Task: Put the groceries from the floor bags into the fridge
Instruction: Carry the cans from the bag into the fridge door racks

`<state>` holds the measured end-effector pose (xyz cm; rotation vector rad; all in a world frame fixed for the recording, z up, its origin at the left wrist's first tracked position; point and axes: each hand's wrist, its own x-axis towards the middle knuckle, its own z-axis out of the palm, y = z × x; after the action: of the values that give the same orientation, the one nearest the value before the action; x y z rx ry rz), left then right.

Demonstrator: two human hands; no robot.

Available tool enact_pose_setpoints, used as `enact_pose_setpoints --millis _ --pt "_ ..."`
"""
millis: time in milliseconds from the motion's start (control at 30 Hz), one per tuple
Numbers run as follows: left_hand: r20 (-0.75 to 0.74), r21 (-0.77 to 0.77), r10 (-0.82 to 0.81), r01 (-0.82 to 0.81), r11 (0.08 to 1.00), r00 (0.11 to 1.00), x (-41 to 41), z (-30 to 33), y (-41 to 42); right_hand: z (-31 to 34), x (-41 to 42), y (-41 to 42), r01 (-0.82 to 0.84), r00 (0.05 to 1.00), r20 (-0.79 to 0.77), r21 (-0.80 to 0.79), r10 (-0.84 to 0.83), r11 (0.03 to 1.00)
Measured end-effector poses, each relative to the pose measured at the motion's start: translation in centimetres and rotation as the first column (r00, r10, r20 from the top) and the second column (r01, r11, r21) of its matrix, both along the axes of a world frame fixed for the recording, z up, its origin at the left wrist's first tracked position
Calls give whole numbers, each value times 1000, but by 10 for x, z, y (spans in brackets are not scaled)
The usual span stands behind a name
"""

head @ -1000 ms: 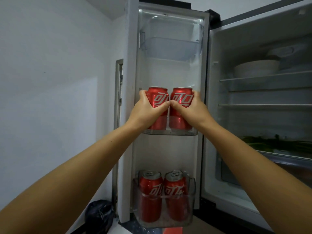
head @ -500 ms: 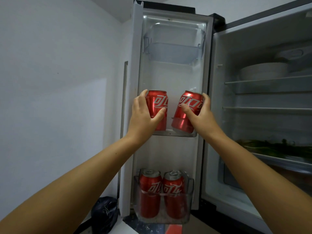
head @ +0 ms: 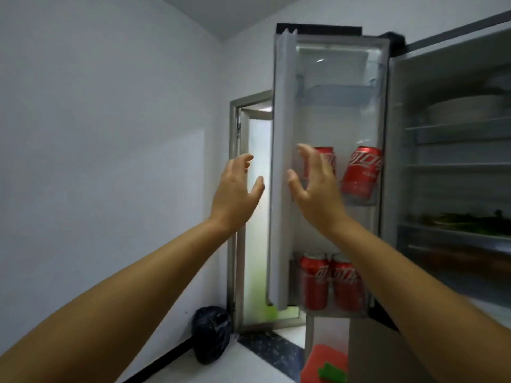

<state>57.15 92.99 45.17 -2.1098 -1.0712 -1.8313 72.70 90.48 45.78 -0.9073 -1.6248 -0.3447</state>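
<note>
The fridge door [head: 282, 189] stands open. Its middle door shelf [head: 359, 200] holds two red cola cans: one upright [head: 327, 158], partly hidden behind my right hand, and one leaning to the right [head: 360, 172]. Two more red cans [head: 331, 283] stand in the bottom door bin. My left hand [head: 235, 189] is raised left of the door edge, fingers spread, holding nothing. My right hand [head: 315, 181] hovers in front of the door's inner side, fingers apart, empty and clear of the cans.
The fridge interior [head: 456, 167] on the right has glass shelves with a white bowl [head: 467, 109] up top and greens [head: 464, 219] lower. A black bag [head: 211, 334] sits on the floor by the wall, a red bag [head: 323, 366] below the door. A doorway [head: 255, 217] lies behind.
Both hands let go of the two cans on the middle door shelf and pulled back to the left. The right can stays tilted. The view shifted left.
</note>
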Motion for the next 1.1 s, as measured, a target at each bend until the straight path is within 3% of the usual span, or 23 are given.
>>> enact_pose_setpoints --millis 200,367,567,800,933,1100 --pt "-13 -153 192 -192 969 981 -137 -67 -29 -89 -136 4 -74 986 125 -281 113 957" --pt "-50 -364 354 -347 864 934 -254 -169 -47 -173 -234 14 -60 937 272 -496 220 866" --pt "-83 -609 552 -480 631 830 -393 -272 -82 -254 -357 34 -93 815 399 -626 420 775" --pt "-241 -714 670 -596 368 702 -547 -340 -114 -328 -521 62 -180 654 397 -745 644 642" --pt "-287 -777 756 -605 176 588 -627 -371 -148 -371 -618 75 -182 478 411 -818 776 545" --pt "-280 -829 864 -559 2 419 -704 -398 -196 -408 -730 65 -188 299 385 -873 873 450"
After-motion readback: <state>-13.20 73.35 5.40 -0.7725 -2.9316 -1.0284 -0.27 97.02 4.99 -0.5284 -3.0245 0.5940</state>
